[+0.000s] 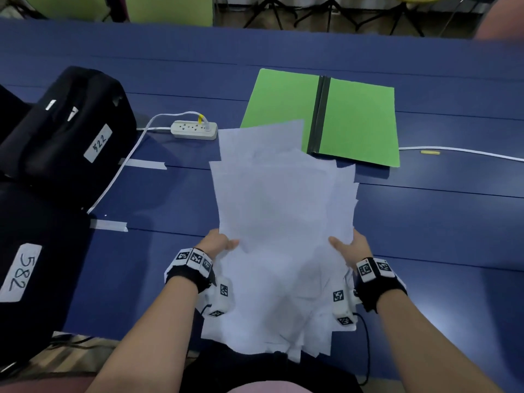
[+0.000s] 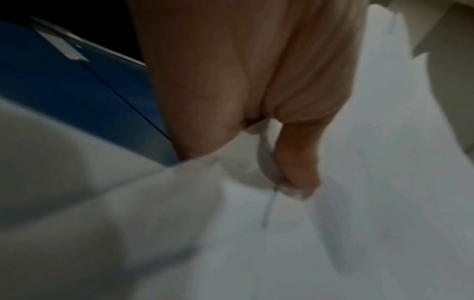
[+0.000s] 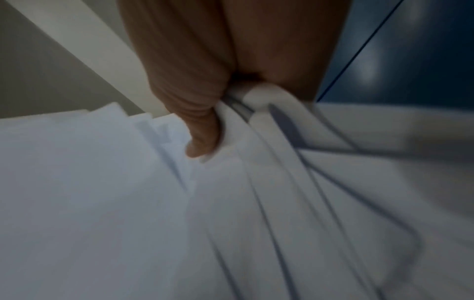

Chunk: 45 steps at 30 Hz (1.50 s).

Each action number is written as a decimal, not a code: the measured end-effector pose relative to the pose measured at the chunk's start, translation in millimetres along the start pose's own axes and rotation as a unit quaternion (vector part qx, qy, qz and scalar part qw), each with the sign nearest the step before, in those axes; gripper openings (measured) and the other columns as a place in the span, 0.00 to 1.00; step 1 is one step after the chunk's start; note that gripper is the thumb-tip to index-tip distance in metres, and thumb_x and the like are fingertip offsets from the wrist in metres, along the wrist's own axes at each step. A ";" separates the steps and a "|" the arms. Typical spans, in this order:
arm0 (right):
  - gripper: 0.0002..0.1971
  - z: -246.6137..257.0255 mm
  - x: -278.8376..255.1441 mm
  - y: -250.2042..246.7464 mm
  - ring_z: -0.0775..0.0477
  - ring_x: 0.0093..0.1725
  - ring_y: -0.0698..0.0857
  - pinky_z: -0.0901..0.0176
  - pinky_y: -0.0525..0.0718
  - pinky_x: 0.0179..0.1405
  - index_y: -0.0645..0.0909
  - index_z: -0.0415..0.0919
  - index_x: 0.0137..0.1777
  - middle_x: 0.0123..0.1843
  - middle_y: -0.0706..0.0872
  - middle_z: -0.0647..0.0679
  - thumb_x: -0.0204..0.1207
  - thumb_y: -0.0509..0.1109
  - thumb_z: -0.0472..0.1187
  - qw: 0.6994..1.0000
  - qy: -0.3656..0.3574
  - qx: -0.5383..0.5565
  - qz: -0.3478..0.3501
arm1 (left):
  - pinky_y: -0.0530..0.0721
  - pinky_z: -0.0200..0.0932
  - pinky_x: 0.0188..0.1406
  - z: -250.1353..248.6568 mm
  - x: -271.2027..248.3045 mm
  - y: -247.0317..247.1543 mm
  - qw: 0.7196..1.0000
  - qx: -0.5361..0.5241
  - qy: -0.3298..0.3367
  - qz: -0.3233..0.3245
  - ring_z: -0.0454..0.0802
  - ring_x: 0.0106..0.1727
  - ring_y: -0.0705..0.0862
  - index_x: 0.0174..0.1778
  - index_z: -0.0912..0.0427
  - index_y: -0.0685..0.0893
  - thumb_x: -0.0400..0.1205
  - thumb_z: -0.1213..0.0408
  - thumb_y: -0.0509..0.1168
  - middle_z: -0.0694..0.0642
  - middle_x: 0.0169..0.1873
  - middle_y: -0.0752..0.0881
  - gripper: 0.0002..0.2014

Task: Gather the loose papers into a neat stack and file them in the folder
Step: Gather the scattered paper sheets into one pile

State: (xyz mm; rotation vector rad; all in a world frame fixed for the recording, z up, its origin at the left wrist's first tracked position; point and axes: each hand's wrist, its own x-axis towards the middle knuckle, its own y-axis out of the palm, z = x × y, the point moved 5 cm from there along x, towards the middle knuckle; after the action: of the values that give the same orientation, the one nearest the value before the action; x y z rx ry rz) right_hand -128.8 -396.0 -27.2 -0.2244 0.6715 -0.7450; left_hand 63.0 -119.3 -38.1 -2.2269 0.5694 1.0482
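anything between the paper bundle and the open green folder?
Nothing visible. The papers, gripped by the left hand and right hand, already overlap the near left corner of the folder. The power strip sits off to the left.

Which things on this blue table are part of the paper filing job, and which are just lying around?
Part of the job:
loose papers, gripped at the sides by the left hand and the right hand
green folder, lying open beyond them

Just lying about:
power strip and its white cable
black bags with numbered labels
small yellow piece
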 end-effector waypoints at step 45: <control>0.39 -33.6 -19.7 -15.0 0.44 0.30 0.82 0.53 0.82 0.32 0.82 0.38 0.53 0.34 0.84 0.45 0.48 0.82 0.65 0.973 0.192 0.121 -0.050 | 0.84 0.51 0.62 33.7 14.4 1.9 0.981 -0.169 0.067 -0.066 0.56 0.51 0.85 0.63 0.68 0.80 0.75 0.68 0.75 0.68 0.59 0.86 0.21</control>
State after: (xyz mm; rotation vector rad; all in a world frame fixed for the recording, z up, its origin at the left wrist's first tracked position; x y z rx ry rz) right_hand -169.1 -391.8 -37.3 0.1146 0.9308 -0.9714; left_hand 52.5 -99.6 -67.1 -2.6081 0.3102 0.9908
